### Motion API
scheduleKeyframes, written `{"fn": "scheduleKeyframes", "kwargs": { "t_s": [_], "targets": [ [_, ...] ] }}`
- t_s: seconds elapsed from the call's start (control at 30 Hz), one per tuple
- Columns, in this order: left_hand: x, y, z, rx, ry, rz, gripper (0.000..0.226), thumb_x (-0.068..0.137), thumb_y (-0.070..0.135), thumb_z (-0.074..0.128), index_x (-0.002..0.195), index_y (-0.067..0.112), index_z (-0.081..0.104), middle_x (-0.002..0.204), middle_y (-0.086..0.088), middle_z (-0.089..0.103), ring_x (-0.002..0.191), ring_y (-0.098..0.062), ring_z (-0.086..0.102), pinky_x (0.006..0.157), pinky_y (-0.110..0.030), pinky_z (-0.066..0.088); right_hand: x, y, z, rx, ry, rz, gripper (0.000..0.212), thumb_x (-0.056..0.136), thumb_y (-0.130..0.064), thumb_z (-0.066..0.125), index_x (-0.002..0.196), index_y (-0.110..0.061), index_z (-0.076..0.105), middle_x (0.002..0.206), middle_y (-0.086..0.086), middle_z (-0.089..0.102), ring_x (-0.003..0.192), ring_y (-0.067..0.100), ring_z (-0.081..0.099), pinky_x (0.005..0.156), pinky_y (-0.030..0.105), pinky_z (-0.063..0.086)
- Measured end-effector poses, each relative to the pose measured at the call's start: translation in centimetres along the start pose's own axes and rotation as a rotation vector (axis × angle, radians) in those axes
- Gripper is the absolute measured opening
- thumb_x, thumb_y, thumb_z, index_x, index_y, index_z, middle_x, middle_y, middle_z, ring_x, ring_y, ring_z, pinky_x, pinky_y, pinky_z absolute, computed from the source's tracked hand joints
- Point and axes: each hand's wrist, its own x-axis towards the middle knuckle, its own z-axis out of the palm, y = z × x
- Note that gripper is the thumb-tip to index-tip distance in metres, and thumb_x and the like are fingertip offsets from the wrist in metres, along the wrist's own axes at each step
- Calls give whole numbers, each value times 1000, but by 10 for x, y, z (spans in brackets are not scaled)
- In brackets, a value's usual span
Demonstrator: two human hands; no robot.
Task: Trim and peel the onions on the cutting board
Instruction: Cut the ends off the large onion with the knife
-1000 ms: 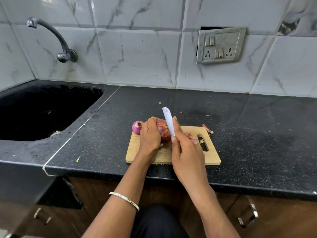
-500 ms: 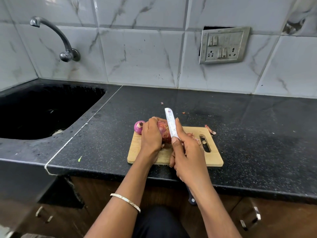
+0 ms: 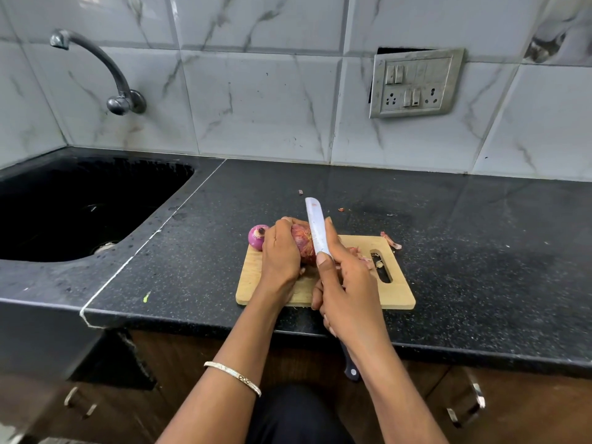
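A small wooden cutting board (image 3: 397, 290) lies near the counter's front edge. My left hand (image 3: 282, 254) grips a red onion (image 3: 302, 243) on the board, fingers curled over its top. A second, peeled purple onion (image 3: 256, 237) sits at the board's far left corner, just beyond that hand. My right hand (image 3: 347, 283) holds a knife (image 3: 315, 225) by its dark handle, thumb along the blade. The white blade rests against the right side of the gripped onion. Loose peel scraps (image 3: 360, 254) lie on the board right of the blade.
A black sink (image 3: 80, 203) with a wall tap (image 3: 112, 75) is set into the counter at left. Bits of onion skin (image 3: 390, 241) lie on the black counter (image 3: 480, 251) past the board. A switch plate (image 3: 416, 83) hangs on the tiled wall. Cabinet handles show below.
My right hand has slid back toward me, drawing the knife along the onion's side. The left hand keeps its hold on the onion.
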Motion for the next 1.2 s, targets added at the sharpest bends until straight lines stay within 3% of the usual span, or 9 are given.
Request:
{"fn": "scheduleKeyframes", "kwargs": {
  "t_s": [0.27, 0.4, 0.47, 0.6, 0.7, 0.83, 0.93, 1.03, 1.2],
  "targets": [
    [8, -11, 0, -36, -26, -16, 54, 79, 56, 34, 91, 25, 77, 110, -16, 72, 108, -40, 67, 91, -63, 53, 14, 7, -9, -211, 90, 32, 55, 107, -27, 40, 154, -52, 27, 74, -7, 59, 77, 27, 61, 70, 43, 54],
    [11, -14, 1, 3, -16, -5, 49, 78, 58, 33, 84, 31, 73, 111, -24, 67, 110, -46, 62, 96, -75, 46, 7, 0, -8, -139, 45, -16, 56, 107, -31, 43, 146, -66, 24, 74, 1, 60, 67, 24, 56, 67, 42, 56],
    [6, -7, 1, 6, -8, 9, 45, 77, 58, 33, 79, 34, 70, 109, -28, 66, 106, -47, 62, 93, -75, 44, 2, -8, -5, -160, 5, -37, 54, 107, -28, 44, 147, -62, 30, 68, 7, 59, 61, 22, 56, 66, 44, 54],
    [7, -11, 1, 2, -37, 35, 51, 79, 56, 32, 84, 26, 72, 105, -20, 70, 104, -45, 64, 90, -75, 48, 7, -11, -6, -318, 72, -2, 54, 108, -25, 42, 155, -48, 29, 83, -1, 65, 71, 10, 52, 68, 37, 39],
    [8, -10, 1, 13, -23, 25, 51, 78, 56, 33, 87, 26, 73, 109, -20, 68, 107, -45, 64, 92, -74, 46, 8, -10, -11, -272, 57, -14, 54, 108, -26, 42, 155, -48, 30, 75, -5, 61, 72, 13, 58, 67, 34, 47],
    [5, -5, 1, 7, -20, 37, 44, 75, 57, 34, 80, 33, 71, 107, -22, 68, 106, -46, 63, 91, -70, 48, 1, -16, -7, -291, 30, -59, 53, 108, -22, 44, 154, -45, 32, 78, -1, 64, 75, -11, 51, 68, 14, 39],
    [7, -11, 1, 3, -29, 21, 51, 77, 57, 32, 86, 28, 73, 108, -18, 69, 106, -42, 65, 92, -71, 50, 7, -18, -2, -350, 78, 8, 56, 108, -23, 41, 155, -47, 23, 74, -8, 54, 73, 3, 53, 64, 32, 32],
    [17, -23, 0, -19, -41, -12, 55, 78, 59, 35, 94, 24, 75, 114, -18, 68, 109, -43, 65, 93, -74, 48, 16, -9, -9, -333, 109, 37, 55, 108, -24, 42, 156, -47, 27, 72, -2, 58, 72, 20, 56, 64, 37, 42],
    [3, -2, 0, -8, -8, 16, 45, 73, 59, 34, 80, 34, 71, 109, -26, 66, 106, -48, 62, 90, -70, 48, 7, -12, -5, -232, 17, -39, 54, 108, -27, 43, 154, -50, 30, 75, -11, 59, 70, 9, 56, 78, 40, 51]
  ]
}}
